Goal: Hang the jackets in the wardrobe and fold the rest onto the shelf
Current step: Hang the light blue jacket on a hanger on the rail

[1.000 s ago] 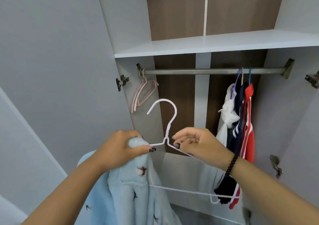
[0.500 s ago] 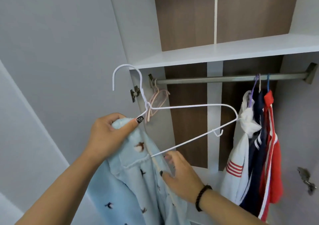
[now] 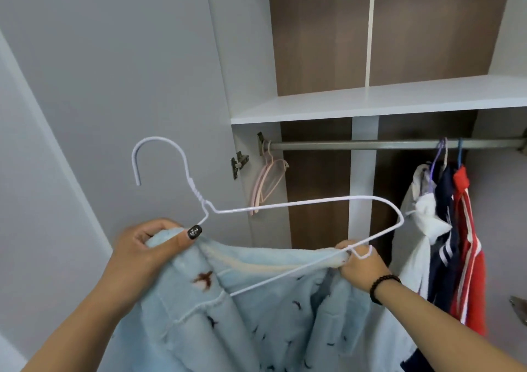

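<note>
Gripping the light-blue jacket (image 3: 256,314) collar, left hand (image 3: 148,254) pinches fabric at 9 o'clock; right hand (image 3: 360,266) clenches jacket edge and white wire hanger (image 3: 285,203) at 3 o'clock.

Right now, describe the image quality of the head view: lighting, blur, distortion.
Head view: soft, even light, no glare. Wide-angle bending bows the closet rail and tilts the shelf. The white wire hanger and left hand look sharp. The light blue jacket softens toward the lower edge, and the red jacket at the right is slightly smeared.
</note>
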`<state>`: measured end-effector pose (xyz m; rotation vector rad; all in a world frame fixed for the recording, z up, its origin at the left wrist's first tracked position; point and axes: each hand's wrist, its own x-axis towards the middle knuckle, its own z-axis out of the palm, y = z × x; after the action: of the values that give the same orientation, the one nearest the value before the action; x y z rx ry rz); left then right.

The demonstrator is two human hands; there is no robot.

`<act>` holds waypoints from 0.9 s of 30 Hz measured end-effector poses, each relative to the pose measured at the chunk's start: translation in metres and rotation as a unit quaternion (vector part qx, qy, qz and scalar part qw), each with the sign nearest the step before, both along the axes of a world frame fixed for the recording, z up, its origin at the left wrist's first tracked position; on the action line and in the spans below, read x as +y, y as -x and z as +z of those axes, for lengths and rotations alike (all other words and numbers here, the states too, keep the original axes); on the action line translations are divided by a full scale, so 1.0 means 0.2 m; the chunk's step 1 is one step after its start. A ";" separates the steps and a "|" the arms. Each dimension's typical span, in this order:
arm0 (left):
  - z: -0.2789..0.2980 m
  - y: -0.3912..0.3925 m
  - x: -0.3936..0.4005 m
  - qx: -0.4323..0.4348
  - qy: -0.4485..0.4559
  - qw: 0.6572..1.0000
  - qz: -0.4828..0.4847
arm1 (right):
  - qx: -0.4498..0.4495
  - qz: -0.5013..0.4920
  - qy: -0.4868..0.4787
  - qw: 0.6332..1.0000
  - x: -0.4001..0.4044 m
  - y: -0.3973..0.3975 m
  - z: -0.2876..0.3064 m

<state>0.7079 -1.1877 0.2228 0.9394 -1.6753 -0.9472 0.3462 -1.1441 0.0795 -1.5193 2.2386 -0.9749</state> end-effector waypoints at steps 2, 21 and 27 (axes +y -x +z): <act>-0.03 0.00 -0.03 0.002 -0.016 1.000 -0.005 | -0.011 -0.020 -0.020 1.000 0.04 0.12 0.02; -0.29 0.59 0.11 -0.227 0.083 0.970 0.040 | -0.092 -0.113 0.021 0.989 0.42 0.41 0.48; -0.38 0.89 0.31 -0.191 0.081 0.976 0.068 | -0.132 -0.060 0.045 0.988 0.53 0.35 0.55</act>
<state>0.5303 -1.1264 0.1459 1.1592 -1.9451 -0.5508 0.2758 -1.0381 0.1886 -1.2177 2.1404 -1.2492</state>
